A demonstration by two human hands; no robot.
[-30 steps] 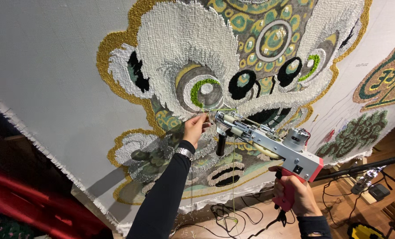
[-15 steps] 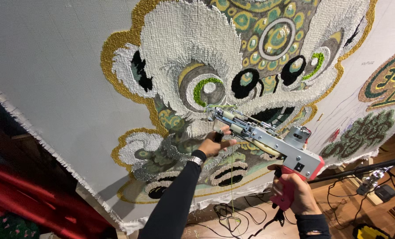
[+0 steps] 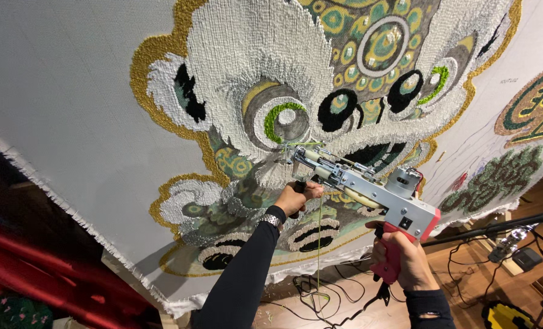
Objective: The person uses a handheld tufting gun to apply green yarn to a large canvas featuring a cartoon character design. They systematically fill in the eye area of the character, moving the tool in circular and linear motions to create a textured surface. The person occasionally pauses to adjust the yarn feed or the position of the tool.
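Hands: two, both the person's own; the left hand [image 3: 296, 196] has its grip closed around the black front handle under the gun's barrel, and the right hand [image 3: 399, 259] has its grip closed around the red rear handle.
Tufting gun: one silver metal tufting gun with a red handle [image 3: 369, 189], held between the two grips, its needle end up and to the left of the left grip, touching the cloth.
Cloth: one grey stretched backing cloth with a tufted white, gold and green lion-mask pattern [image 3: 70, 91], just beyond both grips.
Yarn: one thin green strand of yarn [image 3: 318, 244], hanging down just right of the left grip.
Wristwatch: one silver metal wristwatch [image 3: 271, 219], just below the left grip.
Change: a second ago the left hand's fingers were up at the needle end; now it has dropped to the front handle. The right grip stays on the rear handle.
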